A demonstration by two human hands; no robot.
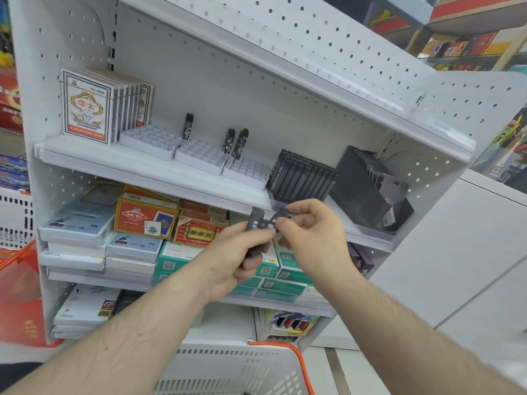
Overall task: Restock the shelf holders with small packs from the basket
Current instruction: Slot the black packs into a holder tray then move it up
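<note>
Black packs (256,223): small bunch, in front of the shelf edge, below the black holder (301,178).
Left hand (231,263): fingers curled round the bunch.
Right hand (310,235): thumb and forefinger pinching one pack at its top.
Basket (228,369): white, orange rim, bottom of head view.

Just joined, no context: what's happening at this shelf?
A person is restocking a white metal shelf. The left hand grips a few small black packs; the right hand pinches one of them at its top. Three white slotted holders are almost empty, with three dark packs upright. A white basket with an orange handle sits below.
</note>
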